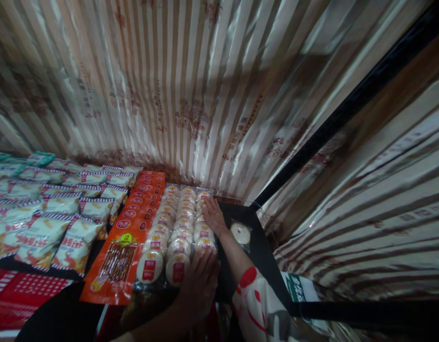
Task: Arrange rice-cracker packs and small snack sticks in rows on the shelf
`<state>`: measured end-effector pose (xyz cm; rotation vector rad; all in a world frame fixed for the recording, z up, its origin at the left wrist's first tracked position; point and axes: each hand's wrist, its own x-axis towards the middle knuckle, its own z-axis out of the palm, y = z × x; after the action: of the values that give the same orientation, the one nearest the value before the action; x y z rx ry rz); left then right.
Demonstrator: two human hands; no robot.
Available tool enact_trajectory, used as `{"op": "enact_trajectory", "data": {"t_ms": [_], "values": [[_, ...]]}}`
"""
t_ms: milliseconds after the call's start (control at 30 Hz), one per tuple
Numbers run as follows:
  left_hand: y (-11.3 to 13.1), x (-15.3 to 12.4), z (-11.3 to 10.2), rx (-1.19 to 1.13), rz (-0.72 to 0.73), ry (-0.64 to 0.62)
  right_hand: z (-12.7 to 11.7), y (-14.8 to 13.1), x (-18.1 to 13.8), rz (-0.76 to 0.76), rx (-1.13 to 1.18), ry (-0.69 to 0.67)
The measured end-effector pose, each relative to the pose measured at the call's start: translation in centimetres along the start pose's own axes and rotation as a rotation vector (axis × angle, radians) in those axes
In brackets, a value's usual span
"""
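Rows of round white cakes in clear wrappers with red labels (169, 232) lie packed on a dark shelf (262, 251). My left hand (200, 282) rests with fingers spread flat against the front end of the right-hand row. My right hand (214, 213) lies open on the far part of that same row, fingers stretched toward the back. One single wrapped cake (240, 233) lies apart on the bare shelf, just right of my right wrist.
Orange snack packets (130, 228) are stacked left of the cakes. Further left lie several white and blue snack bags (55, 213). A striped shiny wall covering (191, 95) backs the shelf. A black frame bar (347, 104) runs up the right corner.
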<state>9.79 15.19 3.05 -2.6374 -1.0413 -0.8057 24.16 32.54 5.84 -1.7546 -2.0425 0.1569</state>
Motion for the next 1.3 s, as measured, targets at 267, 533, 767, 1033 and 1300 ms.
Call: {"op": "enact_trajectory", "data": {"t_ms": [267,533,767,1033,1300], "values": [[0.0,0.1,-1.4,-0.116,0.012,-0.095,-2.6,-2.0,-2.9,0.088,0.047,0.118],[1.7,-1.7,-2.5,-0.145,0.011,-0.157,-3.4,-5.5,-8.4,0.093,0.092,0.13],[2.6,-3.4,-4.5,-0.264,0.069,-0.264,-3.4,-8.8,-15.0,0.11,0.153,0.239],[4.1,-11.2,-3.5,-0.327,0.068,-0.272,-0.5,-13.3,-24.4,0.028,0.288,0.253],[2.5,-16.4,-3.1,-0.423,-0.287,-0.491,4.6,-15.4,-29.1,0.206,0.345,0.0]]}}
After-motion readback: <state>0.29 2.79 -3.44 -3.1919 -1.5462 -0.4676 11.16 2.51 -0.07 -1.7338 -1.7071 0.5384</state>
